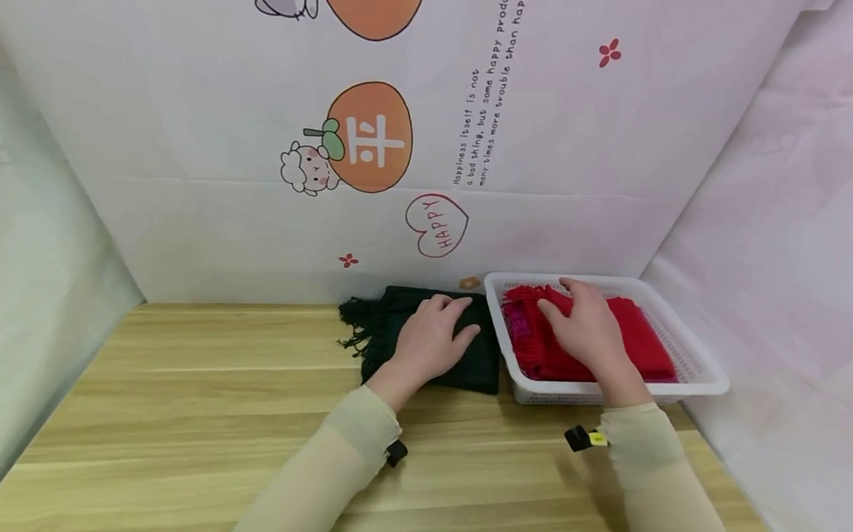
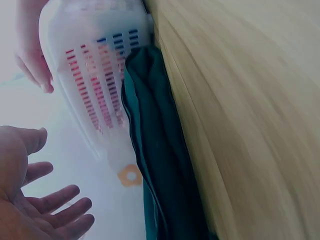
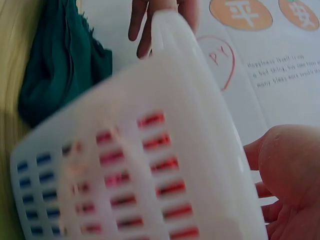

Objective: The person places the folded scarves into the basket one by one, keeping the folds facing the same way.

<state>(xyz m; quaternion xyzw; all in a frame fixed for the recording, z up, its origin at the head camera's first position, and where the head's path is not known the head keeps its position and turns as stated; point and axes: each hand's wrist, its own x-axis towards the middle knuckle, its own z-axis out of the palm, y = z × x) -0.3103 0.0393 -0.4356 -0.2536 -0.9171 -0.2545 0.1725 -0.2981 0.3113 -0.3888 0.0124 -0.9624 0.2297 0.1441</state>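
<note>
A folded dark green scarf (image 1: 479, 366) with a fringe on its left end lies on the wooden table. My left hand (image 1: 432, 339) hovers over it with fingers spread and relaxed; the left wrist view shows a gap between that hand (image 2: 37, 200) and the folded green scarf (image 2: 162, 150). To the right, a folded red scarf (image 1: 645, 345) with a fringe lies in a white perforated basket (image 1: 712, 385). Above the red scarf is my right hand (image 1: 591, 332), thumb and fingers apart, holding nothing. From the right wrist, the basket wall (image 3: 115, 95) hides part of that hand's fingers.
Some magenta fabric (image 1: 518, 321) shows beside the red scarf in the basket. Behind stands a white printed cloth wall (image 1: 243, 230), and another cloth wall (image 1: 799, 312) rises close to the basket's right side. The wooden table (image 1: 185, 452) extends left and forward.
</note>
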